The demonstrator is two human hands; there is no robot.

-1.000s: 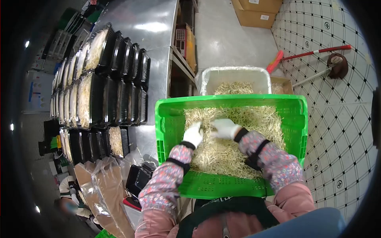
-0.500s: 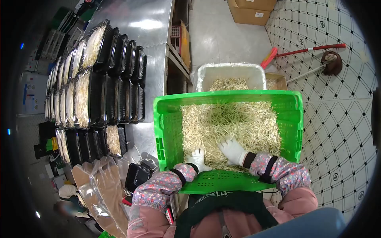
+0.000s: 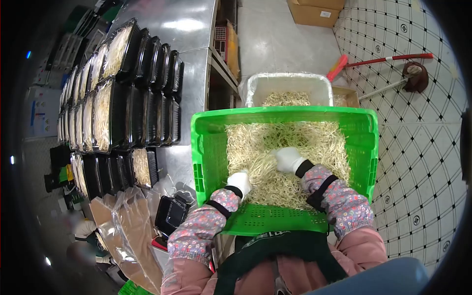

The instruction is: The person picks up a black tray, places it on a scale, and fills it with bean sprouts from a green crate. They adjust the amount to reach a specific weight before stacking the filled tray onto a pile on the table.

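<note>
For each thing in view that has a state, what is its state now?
green crate: partly filled with sprouts.
white tub: holding sprouts.
black trays: filled, in rows.
left hand: gloved, in the sprouts.
right hand: gloved, on the sprouts.
broom: lying on the floor.

Free room and obstacles around the green crate

The green crate (image 3: 206, 162) is open on top, so a hand can enter from above; its four walls close the sides. Bean sprouts (image 3: 295, 142) fill most of the inside, and only the perforated floor along the near wall is bare. The left hand (image 3: 239, 180) and right hand (image 3: 288, 159) are in the sprouts in the middle. Just behind the far wall stands a white tub (image 3: 255, 88) with more sprouts. To the left of the crate, rows of black trays (image 3: 147, 113) cover the steel table (image 3: 196, 83), leaving a narrow bare strip beside the crate. To the right is open tiled floor (image 3: 418, 147).
</note>
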